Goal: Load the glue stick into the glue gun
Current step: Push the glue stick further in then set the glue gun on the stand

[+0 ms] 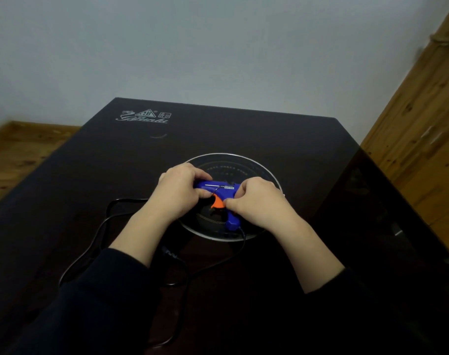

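Dark table point(95, 180), silver ring point(267, 167) at its centre, black cord point(100, 226) looping near-left. Over the ring, the blue glue gun point(224, 190) lies sideways: left hand point(180, 190) grips its left end, right hand point(256, 198) pinches the right end beside the orange trigger point(217, 202). Glue stick: can't tell where.

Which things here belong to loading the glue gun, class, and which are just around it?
Part of the job:
- blue glue gun, held at both ends
- left hand
- right hand
- orange trigger
- black power cord

Just around:
- dark table
- round inset ring
- printed logo

The glue stick is not visible.
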Motion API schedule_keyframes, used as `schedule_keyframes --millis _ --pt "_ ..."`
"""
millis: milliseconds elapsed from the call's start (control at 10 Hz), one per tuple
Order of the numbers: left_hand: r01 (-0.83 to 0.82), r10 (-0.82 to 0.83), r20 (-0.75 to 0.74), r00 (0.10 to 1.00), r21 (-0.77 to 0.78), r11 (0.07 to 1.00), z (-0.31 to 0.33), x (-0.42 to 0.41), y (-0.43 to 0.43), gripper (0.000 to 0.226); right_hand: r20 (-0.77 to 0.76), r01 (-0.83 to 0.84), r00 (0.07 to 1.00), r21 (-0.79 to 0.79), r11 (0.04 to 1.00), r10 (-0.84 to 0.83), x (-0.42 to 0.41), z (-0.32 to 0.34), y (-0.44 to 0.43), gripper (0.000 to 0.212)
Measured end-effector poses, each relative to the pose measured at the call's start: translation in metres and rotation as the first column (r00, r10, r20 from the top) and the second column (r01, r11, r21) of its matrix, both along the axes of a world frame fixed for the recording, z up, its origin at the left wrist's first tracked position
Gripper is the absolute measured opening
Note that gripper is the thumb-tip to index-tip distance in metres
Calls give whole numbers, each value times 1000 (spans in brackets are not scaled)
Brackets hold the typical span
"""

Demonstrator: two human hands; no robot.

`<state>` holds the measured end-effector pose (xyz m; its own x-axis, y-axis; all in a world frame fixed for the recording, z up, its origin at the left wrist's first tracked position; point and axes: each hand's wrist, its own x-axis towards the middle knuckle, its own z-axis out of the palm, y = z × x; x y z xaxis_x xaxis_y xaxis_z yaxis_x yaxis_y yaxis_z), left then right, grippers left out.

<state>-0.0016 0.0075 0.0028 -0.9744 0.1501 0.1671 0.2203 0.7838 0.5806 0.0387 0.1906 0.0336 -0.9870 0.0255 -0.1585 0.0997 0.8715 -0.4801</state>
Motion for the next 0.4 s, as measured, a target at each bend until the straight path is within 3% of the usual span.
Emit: schedule_keyframes --millis 200,300,400 --pt "15 -16 22 1000 12 1000 5 2 -3 37 23 -27 999 -47 999 28 -2 2 7 27" --pt "15 -17 16 1000 99 995 10 2 -5 34 35 -16 999 -134 991 21 -7 -4 13 28" --pt "55 -56 -6 998 343 938 20 4 0 27 -10 36 999 -268 963 -40 -13 -6 24 25"
